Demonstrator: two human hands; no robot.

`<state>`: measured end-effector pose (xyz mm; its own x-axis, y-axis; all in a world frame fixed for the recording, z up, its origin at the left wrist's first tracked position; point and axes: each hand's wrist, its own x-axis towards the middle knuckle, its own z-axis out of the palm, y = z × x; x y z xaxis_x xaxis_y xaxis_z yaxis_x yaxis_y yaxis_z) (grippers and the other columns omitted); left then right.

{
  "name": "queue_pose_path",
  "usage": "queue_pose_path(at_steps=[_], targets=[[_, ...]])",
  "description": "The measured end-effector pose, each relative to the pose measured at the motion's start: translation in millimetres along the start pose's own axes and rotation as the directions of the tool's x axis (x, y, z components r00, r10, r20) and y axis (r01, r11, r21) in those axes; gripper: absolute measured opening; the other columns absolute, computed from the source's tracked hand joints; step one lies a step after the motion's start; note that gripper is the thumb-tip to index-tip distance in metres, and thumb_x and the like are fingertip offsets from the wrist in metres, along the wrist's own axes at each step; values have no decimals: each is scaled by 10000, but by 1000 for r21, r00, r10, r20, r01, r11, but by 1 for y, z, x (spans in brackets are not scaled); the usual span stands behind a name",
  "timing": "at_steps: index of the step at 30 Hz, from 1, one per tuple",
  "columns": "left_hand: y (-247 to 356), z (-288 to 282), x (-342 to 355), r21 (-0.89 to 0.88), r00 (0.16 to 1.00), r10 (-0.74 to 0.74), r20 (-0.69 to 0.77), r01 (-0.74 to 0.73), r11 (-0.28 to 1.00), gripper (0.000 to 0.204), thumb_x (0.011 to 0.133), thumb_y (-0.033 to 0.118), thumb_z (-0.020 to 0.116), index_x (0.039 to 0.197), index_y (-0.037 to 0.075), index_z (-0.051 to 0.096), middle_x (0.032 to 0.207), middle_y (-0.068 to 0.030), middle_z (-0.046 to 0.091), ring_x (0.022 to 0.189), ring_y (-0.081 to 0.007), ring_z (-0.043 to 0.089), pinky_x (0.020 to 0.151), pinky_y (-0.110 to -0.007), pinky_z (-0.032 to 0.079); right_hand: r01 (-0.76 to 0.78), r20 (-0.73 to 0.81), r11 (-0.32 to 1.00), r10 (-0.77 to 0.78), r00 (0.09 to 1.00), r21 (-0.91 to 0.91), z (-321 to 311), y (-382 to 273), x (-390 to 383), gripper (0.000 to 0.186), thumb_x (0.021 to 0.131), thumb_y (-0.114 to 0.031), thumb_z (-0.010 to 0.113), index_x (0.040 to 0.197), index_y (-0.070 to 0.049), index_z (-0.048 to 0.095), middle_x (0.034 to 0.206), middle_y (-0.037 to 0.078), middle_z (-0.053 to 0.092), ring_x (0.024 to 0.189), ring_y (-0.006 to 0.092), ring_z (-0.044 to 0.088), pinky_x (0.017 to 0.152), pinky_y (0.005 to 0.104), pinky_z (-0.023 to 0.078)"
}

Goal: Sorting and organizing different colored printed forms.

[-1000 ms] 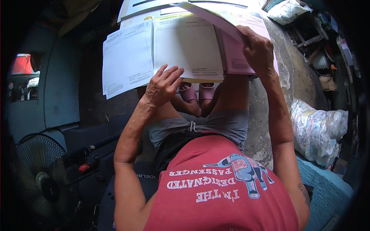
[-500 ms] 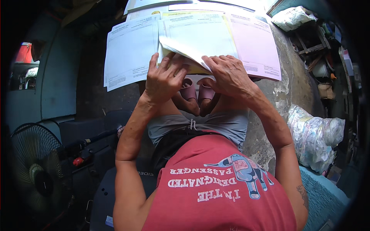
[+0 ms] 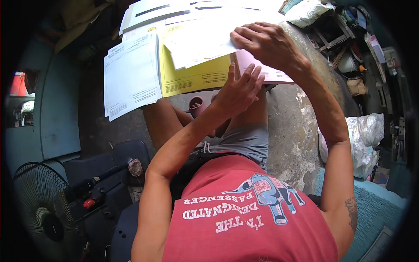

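Observation:
Curled over the edge of a few white paper sheets (image 3: 198,50), my right hand (image 3: 268,46) lifts them at a tilt above a stack of yellow printed forms (image 3: 196,78). My left hand (image 3: 242,87) holds nothing; its fingers are apart, over the near edge between the yellow forms and a stack of pink forms (image 3: 279,75). The right hand partly covers the pink stack. On the left lies a stack of white printed forms (image 3: 131,78), its sheets slightly fanned at the lower corner. My right thumb is hidden.
More white paper stacks (image 3: 152,14) lie at the far side. A standing fan (image 3: 48,209) is at the lower left beside dark seats. Clear plastic bundles (image 3: 360,142) and a cluttered shelf (image 3: 336,39) line the right. Below the papers are my knees and a pink slipper (image 3: 197,107).
My right hand has moved up and away with the white sheets, uncovering the yellow forms. My left hand has let go of the paper and shifted right. The view has turned a little.

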<state>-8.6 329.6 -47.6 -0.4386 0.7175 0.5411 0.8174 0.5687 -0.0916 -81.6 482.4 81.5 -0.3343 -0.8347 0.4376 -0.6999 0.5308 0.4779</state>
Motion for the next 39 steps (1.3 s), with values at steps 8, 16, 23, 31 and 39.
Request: queue_pose_path(at_steps=[8,16,23,31,39], targets=[[-3,30,10,158,996,79,-29,-73,985,373,826,259,704,1123,35,736,1154,-139,657,1153,-305,591,1031,-676,403,-395,225,919,388,894,-17,15,-6,-137,217,877,-35,641,1090,-53,675,1061,105,755,973,248,745,840,367,602],[-6,26,17,-190,961,-25,-275,-29,981,235,836,245,708,993,93,795,950,-118,702,1005,-326,654,961,-627,448,-554,336,828,501,798,81,-22,-69,-147,309,878,-72,661,1183,-26,654,1157,144,719,1046,300,715,925,411,563],[-24,-35,-32,-85,981,-129,-146,118,989,306,878,294,750,1140,139,721,1099,-43,707,1125,-240,651,958,-551,459,-569,333,818,517,789,78,-13,-75,-164,280,910,-26,595,1181,15,652,1207,180,695,1107,320,687,976,420,538],[-112,-147,-194,402,847,-515,128,431,808,566,936,408,698,1385,82,586,1413,-103,601,1380,-300,497,1098,-612,364,-633,304,764,578,757,124,-6,-75,-162,293,852,67,580,1126,3,662,1148,181,726,1064,311,717,918,403,581],[-156,-150,-264,412,909,-400,116,322,852,354,901,188,728,1235,81,677,1253,-41,693,1189,-249,630,1040,-572,425,-653,352,749,583,732,117,-9,-72,-155,280,906,59,562,1164,-10,646,1174,176,722,1089,332,708,921,426,578]])
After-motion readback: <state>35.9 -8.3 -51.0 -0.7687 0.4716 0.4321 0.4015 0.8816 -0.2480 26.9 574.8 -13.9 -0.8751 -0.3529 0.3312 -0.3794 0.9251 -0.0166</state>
